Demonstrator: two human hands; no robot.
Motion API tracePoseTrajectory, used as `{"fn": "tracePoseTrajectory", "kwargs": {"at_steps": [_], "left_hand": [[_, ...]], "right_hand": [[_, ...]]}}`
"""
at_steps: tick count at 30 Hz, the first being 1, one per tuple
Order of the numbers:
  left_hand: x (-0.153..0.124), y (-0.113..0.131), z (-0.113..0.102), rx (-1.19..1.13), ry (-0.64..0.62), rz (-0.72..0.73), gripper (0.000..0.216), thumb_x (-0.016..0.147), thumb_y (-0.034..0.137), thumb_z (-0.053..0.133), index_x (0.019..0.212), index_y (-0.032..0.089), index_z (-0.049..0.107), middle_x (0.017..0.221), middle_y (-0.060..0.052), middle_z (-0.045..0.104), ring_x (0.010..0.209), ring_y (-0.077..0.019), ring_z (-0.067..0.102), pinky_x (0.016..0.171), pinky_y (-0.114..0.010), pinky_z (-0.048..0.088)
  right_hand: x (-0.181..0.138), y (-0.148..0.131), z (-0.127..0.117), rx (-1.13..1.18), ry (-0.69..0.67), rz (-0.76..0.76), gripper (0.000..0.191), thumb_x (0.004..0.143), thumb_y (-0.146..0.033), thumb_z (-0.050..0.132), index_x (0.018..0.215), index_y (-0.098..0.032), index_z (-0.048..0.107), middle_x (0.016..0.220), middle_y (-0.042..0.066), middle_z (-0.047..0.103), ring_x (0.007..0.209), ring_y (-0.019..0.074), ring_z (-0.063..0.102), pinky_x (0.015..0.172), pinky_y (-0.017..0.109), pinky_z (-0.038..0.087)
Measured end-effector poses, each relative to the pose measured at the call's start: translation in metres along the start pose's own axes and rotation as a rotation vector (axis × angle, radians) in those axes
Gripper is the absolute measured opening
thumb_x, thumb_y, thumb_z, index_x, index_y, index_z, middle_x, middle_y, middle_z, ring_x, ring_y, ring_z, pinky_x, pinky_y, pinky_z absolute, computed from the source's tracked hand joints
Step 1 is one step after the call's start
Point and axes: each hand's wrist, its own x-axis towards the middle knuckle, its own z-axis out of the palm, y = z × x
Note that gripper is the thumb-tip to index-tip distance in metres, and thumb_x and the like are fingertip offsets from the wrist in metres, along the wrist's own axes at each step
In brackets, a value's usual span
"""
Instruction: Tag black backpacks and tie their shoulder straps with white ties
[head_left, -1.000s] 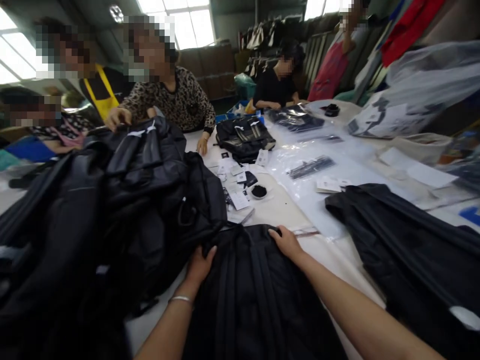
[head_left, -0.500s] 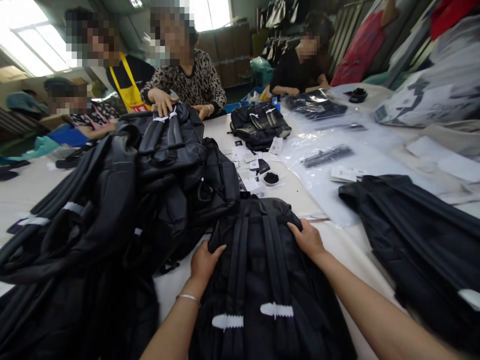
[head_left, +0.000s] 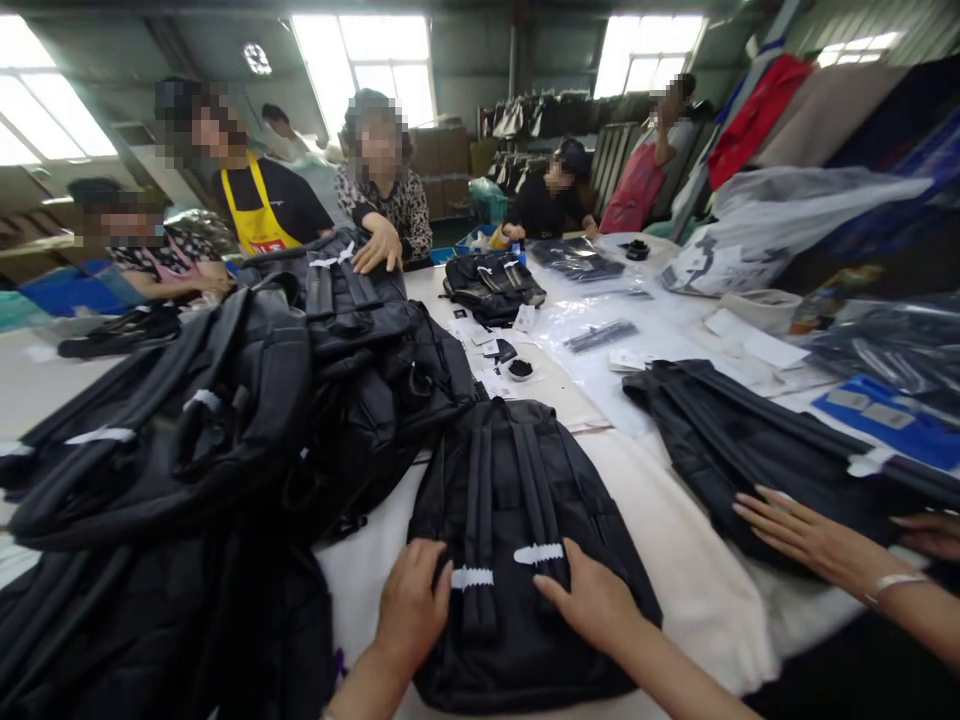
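Observation:
A black backpack [head_left: 517, 500] lies straps-up on the table before me. White ties [head_left: 474, 577] bind its two straps near their lower ends. My left hand [head_left: 411, 605] rests on the backpack's left side, thumb beside the left tie, its fingers loosely bent and partly hidden. On the right strap, just under the other white tie [head_left: 538, 553], lies my right hand [head_left: 600, 600], thumb and forefinger apart. Both hands seem laid on the bag rather than closed round it.
A heap of black backpacks [head_left: 225, 430] rises at left. To the right, a co-worker's hand [head_left: 810, 535] rests on another black backpack [head_left: 720, 440]. Further off are a small white dish [head_left: 520, 369], paper tags [head_left: 480, 335] and clear plastic sheeting [head_left: 570, 360]. Several people work across the table.
My hands have slid from the backpack's upper sides down toward the strap ties. A co-worker's hands have appeared at the right-hand backpack. The view has tilted up and turned right.

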Motion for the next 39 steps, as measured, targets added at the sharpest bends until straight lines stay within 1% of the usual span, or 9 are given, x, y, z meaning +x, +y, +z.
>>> {"fn": "tracePoseTrajectory", "kwargs": {"at_steps": [4,9,14,21,24,26,29,35,39], "left_hand": [[-0.051,0.021,0.006,-0.095,-0.017,0.164,0.025,0.085,0.022,0.055,0.108,0.024,0.064,0.106,-0.010,0.063,0.100,-0.0283,0.058,0.089,-0.046,0.048],[-0.066,0.043,0.015,-0.322,-0.136,-0.074,0.017,0.087,0.024,0.050,0.091,0.018,0.065,0.087,-0.008,0.065,0.083,-0.0220,0.063,0.076,-0.037,0.050],[-0.039,0.084,0.031,-0.814,-0.500,-0.514,0.021,0.084,0.035,0.054,0.080,0.014,0.060,0.071,-0.006,0.065,0.063,-0.0174,0.062,0.053,-0.026,0.042],[0.008,0.140,0.060,-1.222,-0.756,-0.581,0.053,0.082,0.065,0.052,0.100,0.017,0.065,0.103,-0.012,0.069,0.094,-0.0229,0.064,0.073,-0.032,0.046],[0.024,0.155,0.079,-1.605,-0.846,-0.705,0.062,0.077,0.074,0.051,0.094,0.016,0.065,0.088,-0.008,0.067,0.084,-0.0205,0.064,0.076,-0.034,0.046],[0.034,0.162,0.091,-1.735,-0.758,-0.783,0.063,0.075,0.075,0.053,0.086,0.015,0.064,0.074,-0.005,0.063,0.070,-0.0175,0.062,0.072,-0.033,0.048],[0.050,0.164,0.103,-1.673,-0.595,-0.745,0.059,0.077,0.071,0.055,0.089,0.014,0.063,0.079,-0.006,0.064,0.069,-0.0157,0.061,0.070,-0.031,0.048],[0.071,0.142,0.114,-1.079,-0.483,-0.644,0.039,0.079,0.049,0.064,0.088,0.011,0.061,0.080,-0.010,0.065,0.072,-0.0194,0.061,0.063,-0.029,0.045],[0.063,0.148,0.122,-1.089,-0.564,-0.634,0.041,0.066,0.029,0.076,0.101,0.014,0.062,0.100,-0.012,0.066,0.088,-0.0230,0.062,0.064,-0.029,0.047]], "right_hand": [[-0.005,-0.008,0.019,0.541,-0.037,0.215,0.058,0.054,-0.026,0.080,0.107,-0.014,0.061,0.111,0.017,0.066,0.116,0.0364,0.054,0.091,0.041,0.043],[-0.005,-0.003,-0.009,0.956,-0.257,0.347,0.026,0.069,-0.031,0.070,0.087,-0.016,0.060,0.073,0.003,0.065,0.068,0.0181,0.064,0.047,0.022,0.042],[-0.009,-0.003,-0.038,1.282,-0.368,0.419,0.020,0.086,-0.034,0.055,0.080,-0.015,0.054,0.068,0.000,0.058,0.040,0.0023,0.041,0.032,0.012,0.020],[-0.003,-0.014,-0.056,1.425,-0.455,0.473,0.029,0.094,-0.037,0.044,0.078,-0.014,0.053,0.059,-0.003,0.053,0.033,0.0002,0.034,0.028,0.010,0.018],[-0.006,-0.018,-0.056,1.393,-0.463,0.494,0.032,0.091,-0.041,0.049,0.076,-0.014,0.054,0.055,-0.002,0.053,0.031,0.0017,0.038,0.027,0.010,0.017],[-0.007,-0.020,-0.059,1.365,-0.434,0.493,0.028,0.089,-0.041,0.053,0.079,-0.015,0.054,0.054,-0.002,0.055,0.030,0.0029,0.041,0.027,0.009,0.018],[-0.004,-0.020,-0.074,1.330,-0.379,0.486,0.022,0.090,-0.039,0.053,0.084,-0.018,0.054,0.052,-0.005,0.053,0.029,0.0038,0.041,0.027,0.009,0.020],[0.027,-0.006,-0.123,1.337,-0.491,0.540,0.028,0.093,-0.038,0.044,0.077,-0.015,0.051,0.055,-0.001,0.055,0.030,0.0027,0.036,0.027,0.010,0.019],[0.044,-0.006,-0.141,1.334,-0.548,0.542,0.025,0.091,-0.035,0.046,0.077,-0.015,0.051,0.056,-0.001,0.056,0.031,0.0029,0.037,0.028,0.010,0.020]]}}
